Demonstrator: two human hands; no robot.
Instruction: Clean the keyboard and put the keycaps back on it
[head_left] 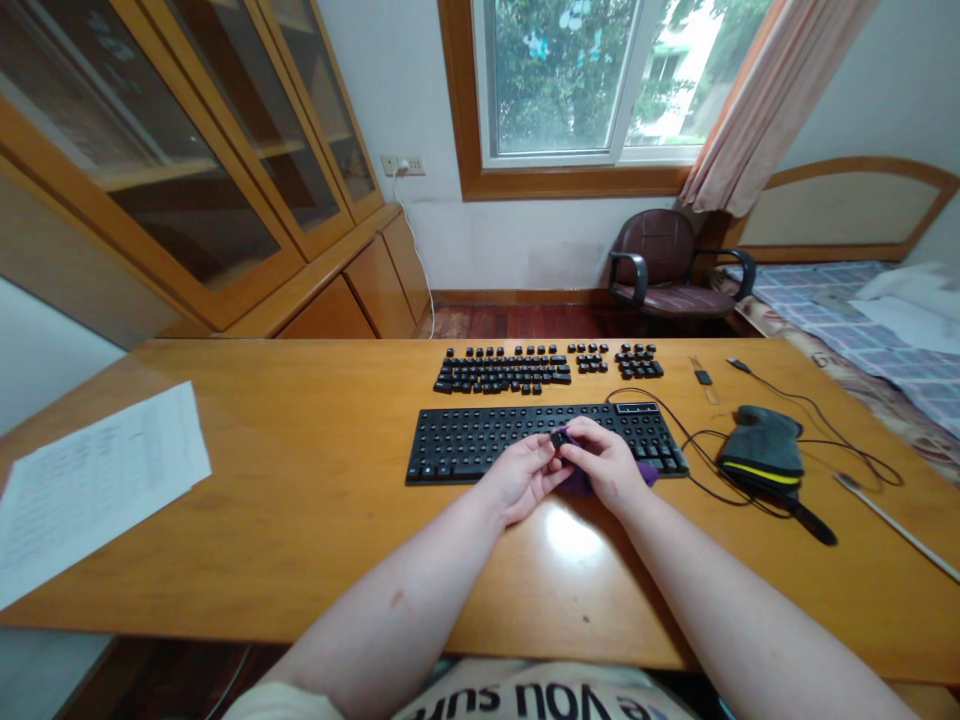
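Note:
My left hand (525,476) is closed, its thumb and fingertips pinching a small black keycap (559,438). My right hand (606,462) meets it from the other side, with its fingers closed on a purple cloth (646,474) that touches the keycap. Part of the cloth is hidden beneath the right hand. Both hands are over the front edge of a black keyboard (465,440), which has most of its keycaps off and its switches bare. Behind it, loose black keycaps (502,374) stand in rows matching a keyboard layout.
On the right of the wooden desk (300,520) are a grey pouch or brush with yellow trim (762,450), a black cable (847,395), a small keycap puller-like tool (703,378) and a thin white stick (900,528). Printed papers (112,480) lie at the left.

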